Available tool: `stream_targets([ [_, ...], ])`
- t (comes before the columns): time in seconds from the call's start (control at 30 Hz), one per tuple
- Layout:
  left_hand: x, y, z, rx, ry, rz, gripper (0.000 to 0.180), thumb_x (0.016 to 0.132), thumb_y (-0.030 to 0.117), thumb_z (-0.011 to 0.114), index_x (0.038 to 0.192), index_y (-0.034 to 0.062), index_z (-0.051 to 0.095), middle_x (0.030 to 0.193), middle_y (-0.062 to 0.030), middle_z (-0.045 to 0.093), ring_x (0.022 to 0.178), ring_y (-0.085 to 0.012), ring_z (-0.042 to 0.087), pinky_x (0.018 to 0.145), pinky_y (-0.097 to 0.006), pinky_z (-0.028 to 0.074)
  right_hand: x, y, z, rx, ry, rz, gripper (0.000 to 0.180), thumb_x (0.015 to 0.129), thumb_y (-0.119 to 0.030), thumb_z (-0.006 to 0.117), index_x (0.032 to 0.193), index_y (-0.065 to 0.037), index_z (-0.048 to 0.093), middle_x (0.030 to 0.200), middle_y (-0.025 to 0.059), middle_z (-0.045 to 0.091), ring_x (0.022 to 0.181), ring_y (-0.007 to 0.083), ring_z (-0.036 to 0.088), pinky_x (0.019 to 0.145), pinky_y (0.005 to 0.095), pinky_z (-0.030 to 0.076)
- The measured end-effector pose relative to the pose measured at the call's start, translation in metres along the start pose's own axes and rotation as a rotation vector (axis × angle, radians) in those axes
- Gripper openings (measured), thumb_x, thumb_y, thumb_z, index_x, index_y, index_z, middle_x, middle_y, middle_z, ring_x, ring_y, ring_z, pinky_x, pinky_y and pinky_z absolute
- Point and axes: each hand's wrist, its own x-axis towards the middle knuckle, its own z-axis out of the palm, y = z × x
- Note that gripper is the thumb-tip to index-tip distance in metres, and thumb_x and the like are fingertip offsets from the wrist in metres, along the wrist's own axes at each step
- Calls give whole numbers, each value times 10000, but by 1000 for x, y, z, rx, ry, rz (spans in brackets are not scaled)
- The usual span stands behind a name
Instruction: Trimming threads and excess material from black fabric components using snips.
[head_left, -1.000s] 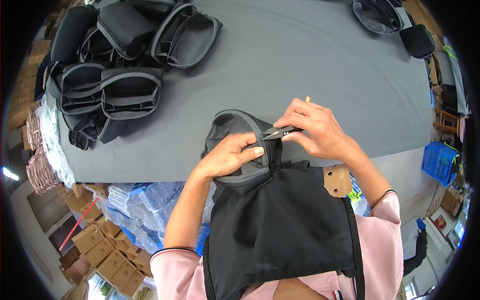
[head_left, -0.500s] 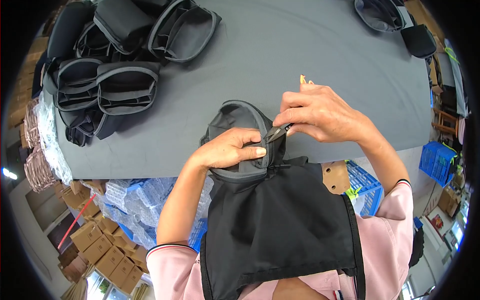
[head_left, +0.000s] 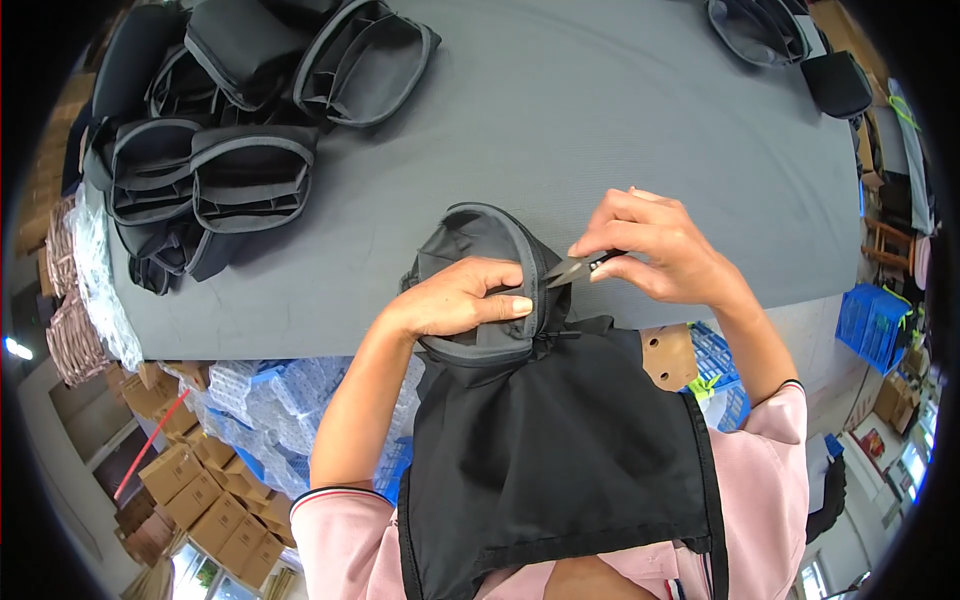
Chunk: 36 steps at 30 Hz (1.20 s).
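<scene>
A dark grey and black zip pouch (head_left: 446, 240) lies opened up at the near edge of the table. My left hand (head_left: 458, 298) grips its near side, with the thumb pressing the rim and the other fingers hidden inside or behind the fabric. Just right of that rim, my right hand (head_left: 650, 248) pinches a pair of small dark thread snips (head_left: 570, 270). The blades are parted and point left at the pouch's edge; whether they touch it I cannot tell.
Several similar pouches (head_left: 252, 180) are heaped at the table's far left. Another pouch (head_left: 757, 35) and a small black case (head_left: 837, 84) sit far right. Below the near edge are bubble wrap (head_left: 300, 405) and a blue crate (head_left: 722, 365). A black apron (head_left: 560, 440) covers my front.
My right hand has shifted slightly right and down with the snips, whose blades have moved from the pouch's rim to its outer right side. The left hand stays put on the pouch.
</scene>
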Motion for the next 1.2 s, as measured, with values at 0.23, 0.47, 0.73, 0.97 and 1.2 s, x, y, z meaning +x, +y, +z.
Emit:
stream_targets([
  [0.23,-2,12,3,-16,56,137,281,867,289,584,804,20,527,677,-9,498,654,-99,451,599,-278,406,1,-5,6,-137,48,-70,205,656,-113,720,849,-83,656,726,29,565,647,212,550,553,328,414],
  [0.47,-12,35,6,273,115,291,309,823,269,616,972,4,558,809,-110,597,733,-173,567,685,-315,444,-13,-6,11,8,145,-6,218,668,-89,712,877,-89,648,738,25,542,634,196,526,560,309,413],
  [0.73,-32,79,-29,475,382,147,272,851,257,549,930,-1,518,795,-159,535,803,-337,499,739,-443,393,-29,21,32,669,505,618,224,698,73,655,896,28,560,836,15,435,679,77,525,522,190,476],
  [0.97,-130,173,-103,1319,1242,196,268,738,83,628,983,-4,559,941,-152,578,953,-347,503,929,-424,347,-34,34,21,734,677,781,164,770,-17,645,917,-21,572,695,-14,450,514,45,440,411,192,399],
  [1.2,-160,75,-218,1342,1595,-274,720,798,275,627,1409,167,262,1446,-174,225,1307,-366,249,1038,-500,195,-4,55,-5,686,621,773,231,921,-254,493,905,-51,603,587,-46,413,451,41,395,372,204,346],
])
